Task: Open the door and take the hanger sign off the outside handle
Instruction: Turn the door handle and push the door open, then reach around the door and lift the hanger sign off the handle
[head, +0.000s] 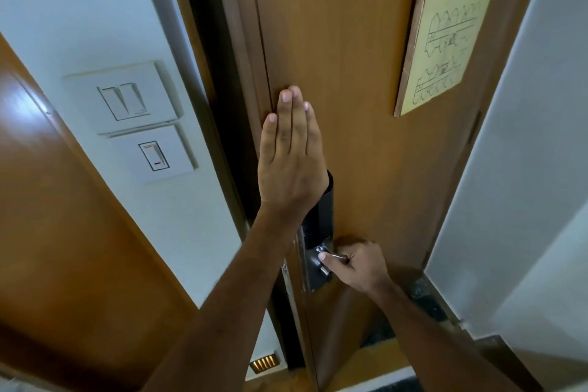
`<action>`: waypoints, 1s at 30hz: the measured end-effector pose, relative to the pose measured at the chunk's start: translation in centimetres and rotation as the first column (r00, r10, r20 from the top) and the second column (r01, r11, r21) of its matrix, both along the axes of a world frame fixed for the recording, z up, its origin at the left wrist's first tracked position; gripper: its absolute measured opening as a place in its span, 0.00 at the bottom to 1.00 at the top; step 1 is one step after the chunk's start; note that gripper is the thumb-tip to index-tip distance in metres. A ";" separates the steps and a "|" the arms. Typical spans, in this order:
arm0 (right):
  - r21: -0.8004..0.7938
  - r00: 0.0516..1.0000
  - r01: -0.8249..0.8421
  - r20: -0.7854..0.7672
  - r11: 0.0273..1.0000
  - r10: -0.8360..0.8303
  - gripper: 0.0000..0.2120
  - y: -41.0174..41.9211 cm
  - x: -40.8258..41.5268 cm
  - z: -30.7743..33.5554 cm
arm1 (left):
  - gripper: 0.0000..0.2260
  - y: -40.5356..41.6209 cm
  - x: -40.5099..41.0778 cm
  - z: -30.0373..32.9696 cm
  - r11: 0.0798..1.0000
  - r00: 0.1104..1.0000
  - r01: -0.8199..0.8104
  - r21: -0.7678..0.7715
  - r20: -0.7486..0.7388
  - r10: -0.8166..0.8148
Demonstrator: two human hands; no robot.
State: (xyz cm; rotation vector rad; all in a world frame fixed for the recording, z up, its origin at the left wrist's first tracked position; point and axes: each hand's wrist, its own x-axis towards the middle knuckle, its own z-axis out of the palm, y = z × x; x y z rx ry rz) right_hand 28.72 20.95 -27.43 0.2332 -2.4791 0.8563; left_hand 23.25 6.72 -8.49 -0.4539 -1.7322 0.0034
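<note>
A brown wooden door [356, 79] fills the middle of the head view. My left hand [291, 156] lies flat against it near its left edge, fingers straight and together, pointing up. Lower down, my right hand [356, 264] is closed around the metal lever handle [334, 256] of the black lock plate [318, 232]. A dark gap shows between the door's left edge and the frame [222, 105]. The outside handle and any hanger sign are hidden behind the door.
Two white switch plates [127, 99] sit on the wall to the left. A yellowish floor-plan board [445, 44] hangs on the door at upper right. A white wall [525, 169] stands close on the right, a brown panel [47, 200] at far left.
</note>
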 end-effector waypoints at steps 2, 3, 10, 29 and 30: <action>-0.031 1.000 0.009 0.024 0.999 -0.008 0.36 0.6 0.9 -0.3 | 0.24 0.4 1.3 -0.2 0.998 0.998 0.059 -0.007 -0.004 -0.059; -0.038 0.999 0.018 0.031 0.999 -0.017 0.37 0.8 1.4 -0.5 | 0.23 0.6 2.0 -0.4 0.995 0.995 0.101 -0.006 -0.007 -0.101; -0.094 0.989 0.146 -0.001 0.985 -0.146 0.32 2.1 4.5 -1.5 | 0.27 0.9 5.9 -4.4 0.941 0.945 0.327 -0.089 0.052 -0.323; -0.305 0.909 0.413 0.076 0.858 -0.410 0.18 5.4 13.1 -0.2 | 0.31 0.2 10.7 -11.1 0.504 0.472 0.863 0.023 0.318 -0.822; -0.309 0.907 0.418 0.096 0.854 -0.409 0.18 5.6 13.4 -0.1 | 0.30 -0.2 10.1 -12.0 0.490 0.413 0.853 0.179 0.341 -0.845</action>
